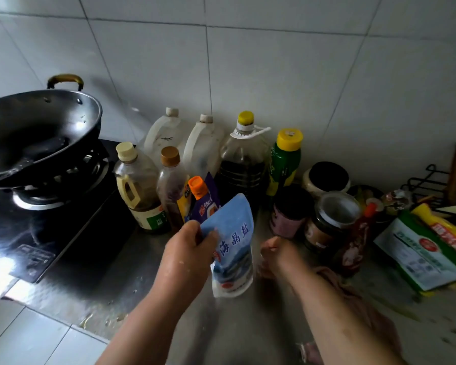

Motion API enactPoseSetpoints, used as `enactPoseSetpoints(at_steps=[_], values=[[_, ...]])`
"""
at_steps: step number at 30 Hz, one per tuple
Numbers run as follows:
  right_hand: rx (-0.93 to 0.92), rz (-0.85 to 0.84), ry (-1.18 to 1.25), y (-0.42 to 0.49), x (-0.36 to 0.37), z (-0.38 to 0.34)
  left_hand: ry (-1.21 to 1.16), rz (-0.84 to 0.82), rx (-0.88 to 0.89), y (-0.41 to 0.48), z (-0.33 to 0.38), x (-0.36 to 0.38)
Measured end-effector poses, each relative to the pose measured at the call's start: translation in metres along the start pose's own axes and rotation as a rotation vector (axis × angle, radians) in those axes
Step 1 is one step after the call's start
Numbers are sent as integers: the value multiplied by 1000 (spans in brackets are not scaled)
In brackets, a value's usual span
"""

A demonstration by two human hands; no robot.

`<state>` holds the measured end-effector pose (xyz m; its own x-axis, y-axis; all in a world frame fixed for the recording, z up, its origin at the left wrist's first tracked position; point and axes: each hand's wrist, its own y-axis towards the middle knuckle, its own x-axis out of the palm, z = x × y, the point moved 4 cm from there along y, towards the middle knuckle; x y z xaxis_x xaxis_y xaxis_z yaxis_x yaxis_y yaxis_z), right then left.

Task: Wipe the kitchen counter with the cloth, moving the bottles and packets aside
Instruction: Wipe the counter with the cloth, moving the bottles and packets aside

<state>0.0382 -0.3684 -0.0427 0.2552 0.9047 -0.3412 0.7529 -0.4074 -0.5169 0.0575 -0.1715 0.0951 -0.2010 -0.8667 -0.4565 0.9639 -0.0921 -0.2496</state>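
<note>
My left hand (pixel 188 250) grips a light blue salt packet (pixel 236 246) by its upper left edge and holds it upright, its bottom near the steel counter (pixel 221 327). Right of the packet, my right hand (pixel 277 255) is down on the counter with its fingers curled. A pinkish cloth (pixel 332 276) shows from under that wrist and forearm. Behind the packet stand an orange-capped purple pouch (pixel 204 197), a brown-capped bottle (pixel 170 180) and a cream-capped oil bottle (pixel 138 185).
Two white jugs (pixel 184 138), a large dark oil bottle (pixel 244 164) and a green yellow-capped bottle (pixel 284 162) line the tiled wall. Jars (pixel 332 219) and green and yellow packets (pixel 427 248) crowd the right. A wok (pixel 37 127) sits on the stove at left.
</note>
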Motion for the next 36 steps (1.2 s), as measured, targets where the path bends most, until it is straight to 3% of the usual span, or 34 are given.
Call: enactPoseSetpoints(at_steps=[7, 11, 15, 26, 29, 36], values=[[-53, -62, -101, -22, -23, 11, -93, 168, 63, 28, 29, 32], [-88, -49, -195, -22, -29, 22, 53, 155, 124, 35, 33, 47], [-94, -42, -229, -24, -35, 29, 83, 100, 64, 34, 34, 52], [-154, 2, -267, -31, -30, 26, 246, 139, 284, 18, 35, 48], [-183, 98, -267, -36, -39, 20, 258, 78, 271, 15, 32, 56], [-272, 687, -403, -63, -93, 21, 290, -73, 293, 8, 33, 82]])
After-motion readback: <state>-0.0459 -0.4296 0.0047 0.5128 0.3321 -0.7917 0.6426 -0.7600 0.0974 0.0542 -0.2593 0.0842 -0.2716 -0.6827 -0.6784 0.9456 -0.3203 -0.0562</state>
